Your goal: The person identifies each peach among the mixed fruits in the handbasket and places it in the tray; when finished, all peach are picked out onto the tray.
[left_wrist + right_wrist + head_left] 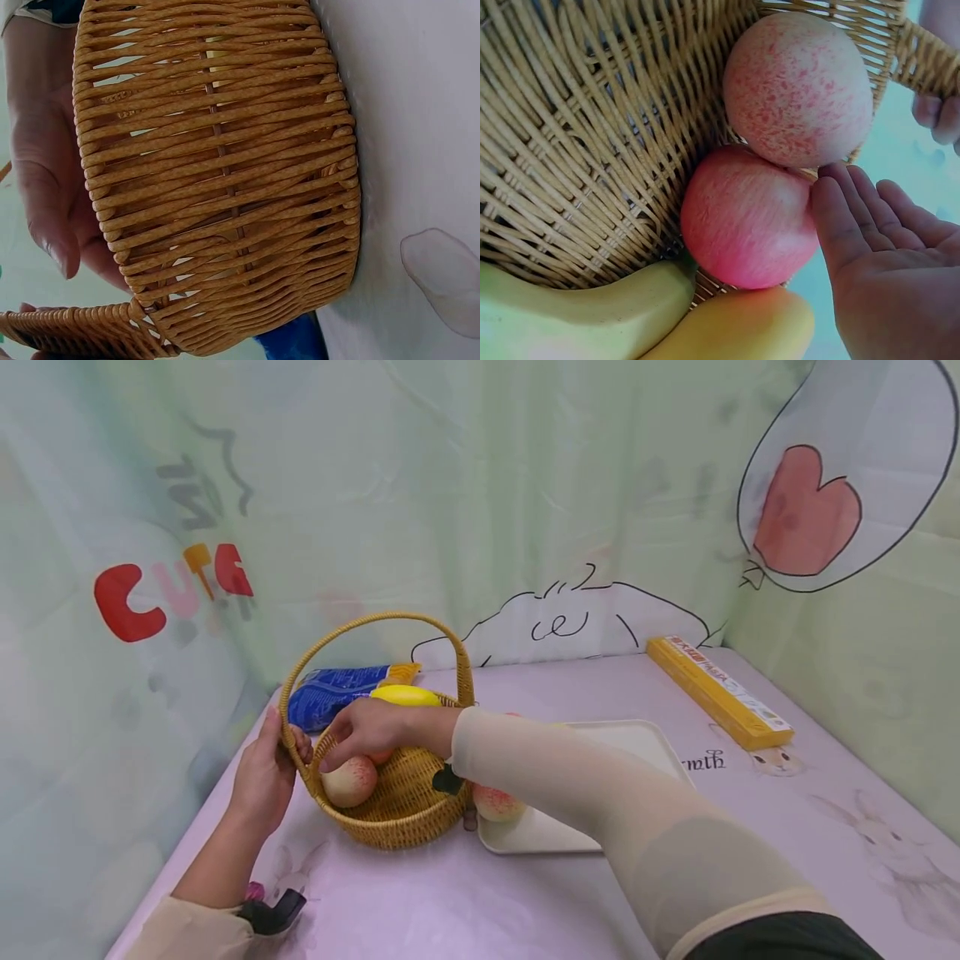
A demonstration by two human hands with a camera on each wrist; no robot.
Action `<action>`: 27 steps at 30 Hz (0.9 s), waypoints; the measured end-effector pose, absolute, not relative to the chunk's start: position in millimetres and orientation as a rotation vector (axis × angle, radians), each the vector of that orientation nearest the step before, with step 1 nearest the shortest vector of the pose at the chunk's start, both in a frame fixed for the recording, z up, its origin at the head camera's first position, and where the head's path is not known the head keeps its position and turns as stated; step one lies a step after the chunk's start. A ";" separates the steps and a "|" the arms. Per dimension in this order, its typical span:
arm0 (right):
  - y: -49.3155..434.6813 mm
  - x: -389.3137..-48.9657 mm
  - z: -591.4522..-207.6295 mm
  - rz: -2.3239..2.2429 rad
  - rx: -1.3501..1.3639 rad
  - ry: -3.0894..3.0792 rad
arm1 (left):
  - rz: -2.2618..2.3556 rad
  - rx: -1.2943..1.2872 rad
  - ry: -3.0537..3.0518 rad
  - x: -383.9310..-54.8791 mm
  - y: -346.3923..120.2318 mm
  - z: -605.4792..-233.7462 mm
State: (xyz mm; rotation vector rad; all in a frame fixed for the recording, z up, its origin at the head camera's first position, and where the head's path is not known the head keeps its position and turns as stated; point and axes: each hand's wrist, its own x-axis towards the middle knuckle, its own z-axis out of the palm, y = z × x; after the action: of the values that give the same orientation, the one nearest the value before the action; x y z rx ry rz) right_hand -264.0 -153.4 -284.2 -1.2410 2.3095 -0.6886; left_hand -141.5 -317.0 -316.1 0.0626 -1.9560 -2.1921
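Note:
My left hand (262, 772) grips the handle of a woven basket (405, 835) at its left base. In the right wrist view, its fingers (941, 120) curl around that handle. Inside the basket, my right hand (900, 262) reaches down with fairly straight fingers. Its fingertips are beside a red apple (750, 217) and a speckled peach (799, 90); whether they press on either I cannot tell. A banana (585, 311) and a smooth yellow fruit (735, 326) lie next to the apple. The left wrist view shows the basket's woven side (217, 165), with the right hand behind its rim.
Right of the basket sits a white tray (652, 739), partly hidden by my right sleeve, with another peach (498, 803) at its left end. A blue packet (330, 689) lies behind the basket. A long yellow box (720, 693) is at the back right.

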 end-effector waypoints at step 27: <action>-176.8 -258.0 -288.7 -0.125 -1.353 2.291 | -2.184 0.113 -1.958 -143.4 -316.2 -315.3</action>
State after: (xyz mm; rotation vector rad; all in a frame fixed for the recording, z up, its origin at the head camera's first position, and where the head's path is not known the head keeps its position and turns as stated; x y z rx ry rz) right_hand -258.0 -176.8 -288.7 -1.3529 2.2911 -0.1250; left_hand -143.4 -316.2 -315.3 0.1128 -1.9580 -2.1843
